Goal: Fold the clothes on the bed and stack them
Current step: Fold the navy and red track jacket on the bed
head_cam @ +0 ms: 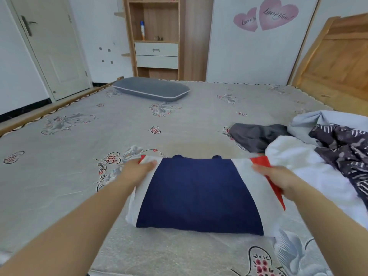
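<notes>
A folded navy, white and red cloth garment (199, 194) lies on the near part of the patterned grey mattress (99, 126). The left hand (137, 169) and right hand (278, 176) each grip 1 side edge. It looks soft and light, best held at its edges. About 4 unfolded pieces (328, 148) lie heaped at right; 1 grey pillow (151, 89) lies beyond.

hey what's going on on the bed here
A person is folding a navy, white and red garment on the bed. The left hand grips its left side and the right hand grips its right side. To the right, a dark grey garment, a white one and a dark patterned one lie unfolded. A grey pillow sits at the far side.
</notes>
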